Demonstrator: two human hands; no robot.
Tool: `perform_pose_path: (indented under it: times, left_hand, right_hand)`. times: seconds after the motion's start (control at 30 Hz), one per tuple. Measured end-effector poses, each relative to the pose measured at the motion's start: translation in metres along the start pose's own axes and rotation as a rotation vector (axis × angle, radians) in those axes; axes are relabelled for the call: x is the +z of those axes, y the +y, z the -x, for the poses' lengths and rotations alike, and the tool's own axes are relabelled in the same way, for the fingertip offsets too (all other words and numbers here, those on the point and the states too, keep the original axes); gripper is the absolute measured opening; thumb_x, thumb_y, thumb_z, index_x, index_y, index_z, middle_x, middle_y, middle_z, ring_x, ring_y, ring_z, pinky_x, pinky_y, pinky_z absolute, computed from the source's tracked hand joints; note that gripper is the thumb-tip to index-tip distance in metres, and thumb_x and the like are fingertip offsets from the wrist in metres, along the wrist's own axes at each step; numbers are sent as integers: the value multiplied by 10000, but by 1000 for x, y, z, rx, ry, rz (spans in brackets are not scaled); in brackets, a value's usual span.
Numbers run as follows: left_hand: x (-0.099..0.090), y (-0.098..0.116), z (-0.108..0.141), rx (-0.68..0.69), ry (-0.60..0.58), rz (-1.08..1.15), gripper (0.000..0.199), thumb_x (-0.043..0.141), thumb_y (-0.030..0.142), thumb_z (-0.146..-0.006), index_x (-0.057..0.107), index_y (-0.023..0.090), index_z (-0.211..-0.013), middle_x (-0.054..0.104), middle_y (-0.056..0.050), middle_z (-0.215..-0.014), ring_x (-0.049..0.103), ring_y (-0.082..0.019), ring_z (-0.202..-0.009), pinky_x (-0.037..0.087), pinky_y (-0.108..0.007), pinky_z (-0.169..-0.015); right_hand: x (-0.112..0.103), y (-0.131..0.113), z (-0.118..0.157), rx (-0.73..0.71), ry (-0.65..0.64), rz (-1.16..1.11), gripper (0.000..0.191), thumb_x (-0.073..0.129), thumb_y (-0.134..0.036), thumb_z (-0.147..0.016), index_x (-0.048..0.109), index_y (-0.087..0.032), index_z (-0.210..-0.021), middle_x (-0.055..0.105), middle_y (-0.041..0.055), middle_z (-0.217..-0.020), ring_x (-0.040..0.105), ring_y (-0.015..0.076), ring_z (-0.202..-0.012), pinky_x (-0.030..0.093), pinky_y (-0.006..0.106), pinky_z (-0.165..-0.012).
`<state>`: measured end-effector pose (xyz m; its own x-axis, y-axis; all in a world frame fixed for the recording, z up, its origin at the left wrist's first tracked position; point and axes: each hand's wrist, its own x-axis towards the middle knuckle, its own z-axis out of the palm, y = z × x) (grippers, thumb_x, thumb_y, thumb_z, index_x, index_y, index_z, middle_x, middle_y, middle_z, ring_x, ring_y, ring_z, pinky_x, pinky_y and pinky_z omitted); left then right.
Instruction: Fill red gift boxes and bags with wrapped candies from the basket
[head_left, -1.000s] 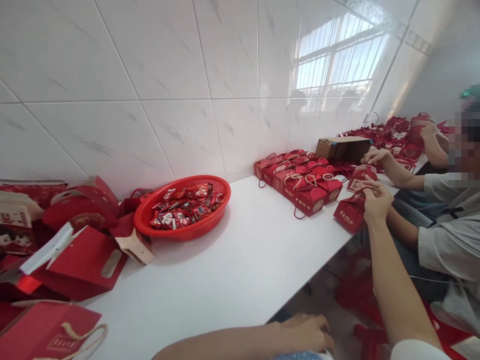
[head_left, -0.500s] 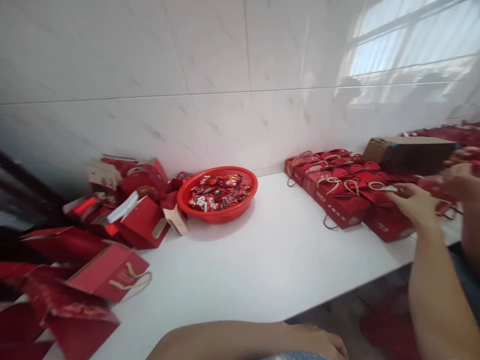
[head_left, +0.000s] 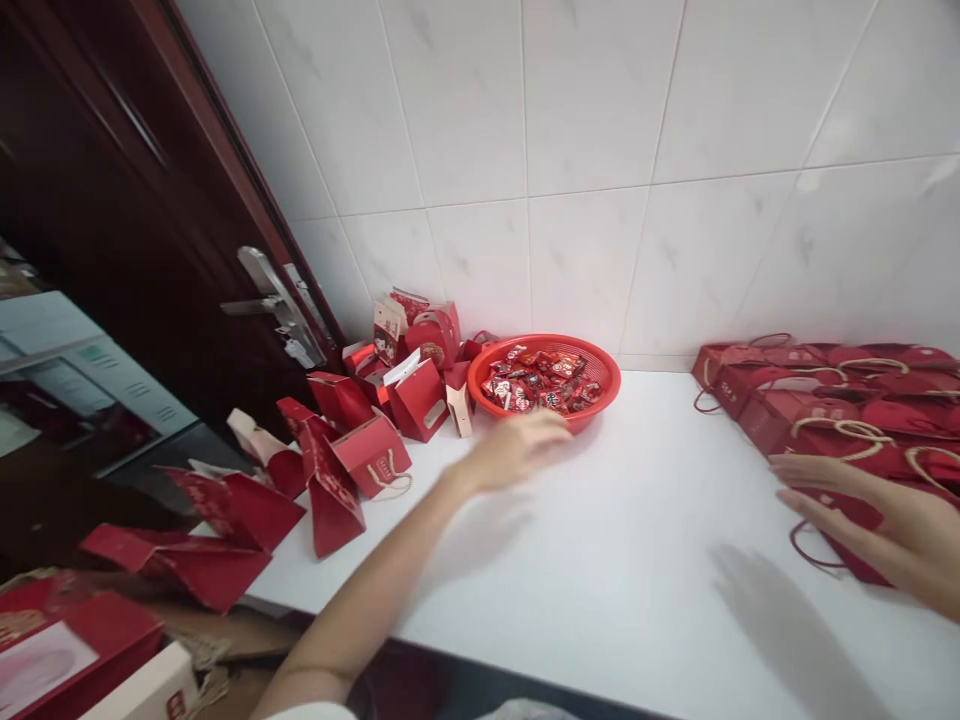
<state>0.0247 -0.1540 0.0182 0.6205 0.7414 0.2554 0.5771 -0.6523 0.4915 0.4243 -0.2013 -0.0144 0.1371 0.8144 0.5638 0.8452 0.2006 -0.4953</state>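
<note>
My left hand [head_left: 517, 450] reaches over the white table, its fingers stretched out, slightly blurred, at the near rim of a red plastic basket [head_left: 480, 395]. I cannot tell whether the fingertips touch the rim. Inside the basket lies a heap of small wrapped sweets [head_left: 551, 380] in red shiny wrappers. My right hand [head_left: 885, 520] is held open with fingers extended, beside rows of closed red gift boxes [head_left: 772, 410] with cord handles. It covers part of the front boxes. Nothing is visible in either hand.
Several red gift boxes [head_left: 420, 395] stand or lean in a cluster left of the basket, some folded open. A dark door [head_left: 225, 200] with a metal handle [head_left: 266, 295] is at the left. More red packaging [head_left: 82, 650] sits lower left. A tiled wall [head_left: 577, 270] backs the table [head_left: 637, 560].
The view has swung left, bringing the door into sight. My left hand has come up to the basket. My right hand has moved away from a box's handle, fingers now straight.
</note>
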Motion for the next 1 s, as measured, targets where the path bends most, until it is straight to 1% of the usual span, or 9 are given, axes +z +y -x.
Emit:
perform_pose_path:
  times: [0.07,0.17,0.23,0.3,0.43,0.6,0.7,0.83,1.0]
  left_hand:
    - [-55,-23,16,-204,241,-141,333,456,288,-941,724,199,-1117,643,-94,-1313,597,-237,-1227,417,-364,-1113]
    - [-116,-47,63,-417,460,-399,339,489,344,-888,756,197,-1036,693,-84,-1231,627,-265,-1167,439,-382,-1092]
    - [-139,-56,100,-574,482,-488,333,507,363,-851,774,219,-990,725,-65,-1183,656,-275,-1109,478,-373,-1043]
    - [-150,-62,131,-727,480,-505,326,527,379,-825,784,231,-960,747,-49,-1146,684,-282,-1045,508,-366,-992]
    - [-148,-74,152,-932,390,-438,316,565,383,-794,788,229,-957,787,-27,-1011,710,-276,-977,533,-339,-923]
    - [-139,-83,117,-1075,176,-285,300,665,295,-651,771,217,-920,790,-34,-1020,719,-254,-1001,539,-258,-848]
    - [-134,-85,100,-1103,34,-341,234,666,243,-572,742,210,-791,778,-20,-872,721,-252,-908,520,-251,-748]
    - [-123,-73,89,-1003,-56,-357,123,625,234,-576,674,207,-686,694,17,-675,674,-209,-739,452,-246,-645]
    - [-92,-36,60,-691,-115,-204,95,565,237,-674,636,191,-718,622,22,-619,570,-156,-604,384,-242,-585]
  right_hand:
    - [22,-20,0,-73,-335,-158,546,592,-810,-703,781,-335,-895,789,105,-960,759,300,-800,571,334,-481]
    - [51,-42,3,-146,-555,-232,480,532,-664,-865,752,-268,-1024,770,100,-1091,744,300,-979,615,327,-612]
    - [68,-52,7,-184,-626,-265,454,514,-619,-900,742,-252,-1038,764,91,-1115,734,296,-1012,626,350,-721]
    - [83,-57,13,-197,-688,-297,426,500,-585,-927,736,-253,-1052,759,81,-1130,726,287,-1028,617,369,-808]
    - [100,-59,25,-180,-796,-337,396,485,-549,-954,733,-262,-1067,756,71,-1124,713,276,-1035,594,375,-863]
    - [107,-53,34,-135,-839,-362,395,484,-546,-957,728,-255,-1064,752,75,-1112,705,277,-1029,580,386,-879]
    - [110,-51,36,-137,-836,-370,382,487,-537,-958,725,-253,-1051,752,73,-1099,705,274,-1015,574,391,-883]
    - [115,-52,38,-157,-826,-399,338,493,-502,-965,719,-258,-1025,753,65,-1065,709,262,-985,575,382,-864]
    - [125,-67,45,-192,-810,-496,312,494,-463,-975,658,-269,-1155,735,68,-1097,717,226,-896,588,370,-808]
